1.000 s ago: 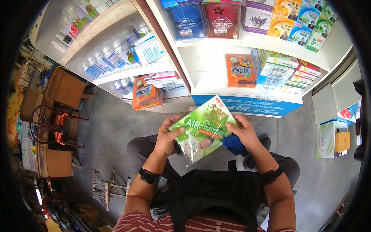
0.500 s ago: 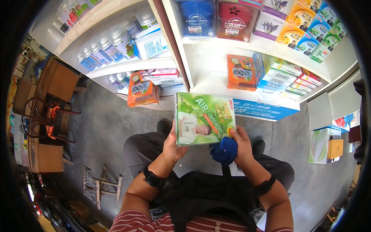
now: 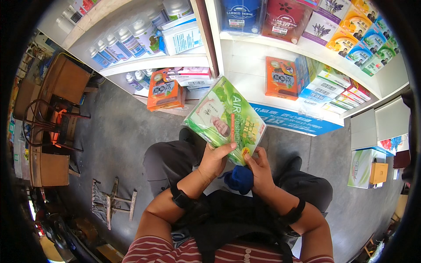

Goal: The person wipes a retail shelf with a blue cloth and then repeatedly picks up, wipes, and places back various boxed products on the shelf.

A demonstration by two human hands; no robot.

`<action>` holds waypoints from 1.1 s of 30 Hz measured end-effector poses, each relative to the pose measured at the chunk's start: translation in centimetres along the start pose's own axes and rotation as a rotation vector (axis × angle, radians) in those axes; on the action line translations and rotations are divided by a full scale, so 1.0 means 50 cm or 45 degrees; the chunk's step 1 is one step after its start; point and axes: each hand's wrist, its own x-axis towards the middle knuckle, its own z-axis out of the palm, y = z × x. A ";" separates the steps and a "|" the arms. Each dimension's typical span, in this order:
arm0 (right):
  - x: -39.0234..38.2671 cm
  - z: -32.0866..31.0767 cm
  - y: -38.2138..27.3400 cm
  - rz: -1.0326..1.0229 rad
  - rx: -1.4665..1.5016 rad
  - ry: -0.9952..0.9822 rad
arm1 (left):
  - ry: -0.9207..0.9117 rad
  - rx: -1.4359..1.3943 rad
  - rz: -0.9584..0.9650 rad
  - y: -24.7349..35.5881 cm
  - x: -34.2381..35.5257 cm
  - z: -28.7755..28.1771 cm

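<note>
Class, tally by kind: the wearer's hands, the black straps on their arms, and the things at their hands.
Left hand and right hand: 2
Black straps: 2
Green box: 1
Blue cloth bundle: 1
Total: 6

The left hand [image 3: 215,160] and right hand [image 3: 262,170] grip the tilted green box [image 3: 223,116] by its lower end, thumbs on its face; a blue cloth [image 3: 240,179] touches the right hand; bottles [image 3: 129,43] line the upper left shelf [image 3: 109,71] near its front edge; an orange box [image 3: 281,76] lies at the right shelf's [image 3: 243,70] front edge, beside stacked boxes [image 3: 326,85].
</note>
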 end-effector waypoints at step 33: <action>0.619 0.003 -0.123 -0.637 -2.257 0.115 | 0.396 -0.106 -0.585 -0.001 -0.029 -0.123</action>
